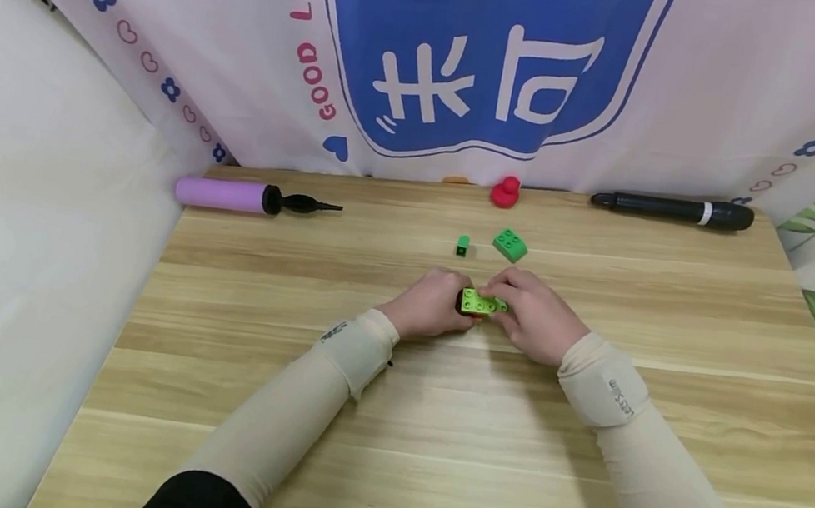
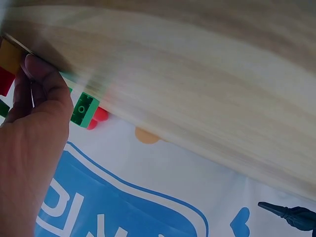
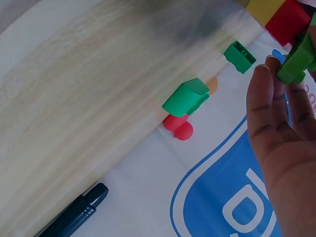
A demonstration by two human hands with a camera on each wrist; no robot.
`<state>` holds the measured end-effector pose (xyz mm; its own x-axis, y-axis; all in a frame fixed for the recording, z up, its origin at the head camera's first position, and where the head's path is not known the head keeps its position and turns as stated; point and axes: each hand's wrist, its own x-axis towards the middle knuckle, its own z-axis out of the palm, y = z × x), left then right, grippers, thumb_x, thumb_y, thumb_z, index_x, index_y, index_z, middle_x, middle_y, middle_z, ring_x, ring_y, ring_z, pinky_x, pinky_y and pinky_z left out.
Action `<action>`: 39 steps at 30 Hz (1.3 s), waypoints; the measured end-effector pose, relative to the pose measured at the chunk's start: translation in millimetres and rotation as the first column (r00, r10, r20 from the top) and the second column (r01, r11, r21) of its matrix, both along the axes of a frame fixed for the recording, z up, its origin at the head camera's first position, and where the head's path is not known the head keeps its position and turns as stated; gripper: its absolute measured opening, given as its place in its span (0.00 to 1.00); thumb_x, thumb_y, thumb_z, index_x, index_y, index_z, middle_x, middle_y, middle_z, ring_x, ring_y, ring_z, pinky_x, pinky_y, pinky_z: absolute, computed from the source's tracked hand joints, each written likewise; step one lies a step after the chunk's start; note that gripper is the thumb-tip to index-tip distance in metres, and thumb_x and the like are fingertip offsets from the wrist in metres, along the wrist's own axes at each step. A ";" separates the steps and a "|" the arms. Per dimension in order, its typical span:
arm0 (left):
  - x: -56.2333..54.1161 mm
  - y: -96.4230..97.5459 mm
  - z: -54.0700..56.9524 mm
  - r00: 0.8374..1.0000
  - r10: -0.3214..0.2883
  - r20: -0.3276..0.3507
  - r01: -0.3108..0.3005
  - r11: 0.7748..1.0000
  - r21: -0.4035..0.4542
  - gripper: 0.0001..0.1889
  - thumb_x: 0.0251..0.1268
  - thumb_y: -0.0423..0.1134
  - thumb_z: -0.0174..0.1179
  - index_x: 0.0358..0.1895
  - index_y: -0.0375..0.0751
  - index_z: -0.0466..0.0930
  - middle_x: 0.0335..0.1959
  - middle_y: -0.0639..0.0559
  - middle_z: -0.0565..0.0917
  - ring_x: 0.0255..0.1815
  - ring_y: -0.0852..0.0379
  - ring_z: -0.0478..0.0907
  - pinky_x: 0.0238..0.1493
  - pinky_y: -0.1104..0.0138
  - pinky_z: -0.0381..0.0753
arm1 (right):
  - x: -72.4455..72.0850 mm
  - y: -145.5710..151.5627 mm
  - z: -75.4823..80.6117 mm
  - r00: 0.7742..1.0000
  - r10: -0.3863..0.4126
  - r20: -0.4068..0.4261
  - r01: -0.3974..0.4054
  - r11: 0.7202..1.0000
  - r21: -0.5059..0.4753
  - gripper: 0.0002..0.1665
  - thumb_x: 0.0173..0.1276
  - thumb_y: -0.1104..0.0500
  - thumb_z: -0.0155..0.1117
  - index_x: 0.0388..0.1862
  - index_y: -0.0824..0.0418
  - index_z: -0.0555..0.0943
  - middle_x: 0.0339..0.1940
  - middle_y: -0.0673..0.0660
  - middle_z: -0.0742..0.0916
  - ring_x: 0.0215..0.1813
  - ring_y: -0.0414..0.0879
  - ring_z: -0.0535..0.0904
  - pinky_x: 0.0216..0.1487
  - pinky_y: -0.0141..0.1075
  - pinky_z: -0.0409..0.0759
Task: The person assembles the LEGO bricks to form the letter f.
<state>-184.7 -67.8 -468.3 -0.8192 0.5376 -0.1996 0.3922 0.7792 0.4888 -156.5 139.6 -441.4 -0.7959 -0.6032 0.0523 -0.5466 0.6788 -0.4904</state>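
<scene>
Lime brick (image 1: 473, 303) held at a partly built stack (image 3: 287, 23)

At far left on the desk (image 1: 232, 335), a lilac pump (image 1: 227, 194) is laid, its nozzle pointed right. Near the middle, the stack is clasped by the left hand's (image 1: 430, 304) grip. Behind it, a small green piece (image 1: 462, 245) is left loose; a larger green block (image 1: 510, 245) is set just to the right, near a red knobbed object (image 1: 506, 192). The lime brick is pinched by the right hand's (image 1: 538, 317) grip. At far right, a black microphone (image 1: 673, 209) is laid along the back edge.

The work is judged to be midway: yellow and red parts appear joined, while both green pieces remain unattached. Whether the lime brick is fully seated cannot be told.

In the head view, its studs are turned up, its long axis is aligned left to right, and its narrower end is pointed right.
</scene>
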 end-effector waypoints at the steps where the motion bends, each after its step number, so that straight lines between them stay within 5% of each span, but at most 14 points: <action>1: 0.1 0.0 0.0 1.000 0.000 -0.003 0.000 1.000 0.000 0.17 0.68 0.45 0.74 0.52 0.39 0.85 0.44 0.50 0.87 0.43 0.58 0.82 0.48 0.64 0.85 | -0.4 0.3 0.2 1.000 -0.001 0.004 0.001 1.000 0.005 0.22 0.70 0.68 0.73 0.62 0.66 0.85 0.58 0.62 0.84 0.61 0.57 0.83 0.67 0.52 0.81; 16: -0.2 -1.1 -1.8 1.000 -0.008 -0.012 0.008 1.000 0.011 0.14 0.69 0.45 0.73 0.48 0.40 0.85 0.38 0.52 0.85 0.37 0.59 0.79 0.40 0.68 0.80 | -11.5 11.7 -3.9 0.992 -0.037 0.125 0.038 0.999 -0.007 0.24 0.75 0.62 0.69 0.68 0.61 0.82 0.65 0.62 0.86 0.67 0.60 0.82 0.70 0.58 0.78; 25: -2.2 -1.1 -2.8 1.000 -0.011 -0.004 0.011 0.999 0.045 0.17 0.68 0.44 0.73 0.53 0.37 0.87 0.40 0.53 0.87 0.41 0.61 0.80 0.43 0.70 0.80 | -11.5 18.4 1.4 0.990 -0.095 0.108 0.093 0.995 0.029 0.25 0.75 0.64 0.69 0.69 0.62 0.81 0.64 0.63 0.84 0.67 0.61 0.82 0.70 0.58 0.78; 39: -2.6 -0.5 -1.0 1.000 -0.013 0.017 0.013 1.000 0.009 0.16 0.69 0.45 0.73 0.52 0.39 0.85 0.40 0.52 0.86 0.39 0.59 0.80 0.42 0.68 0.82 | -5.0 11.3 11.3 0.994 -0.078 0.073 0.081 0.996 -0.031 0.25 0.70 0.64 0.75 0.65 0.61 0.84 0.62 0.60 0.86 0.64 0.58 0.84 0.67 0.55 0.81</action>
<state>-187.4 -68.3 -469.2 -0.8089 0.5498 -0.2083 0.3936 0.7696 0.5027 -161.5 150.9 -430.2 -0.8436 -0.5369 0.0124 -0.4542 0.7010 -0.5498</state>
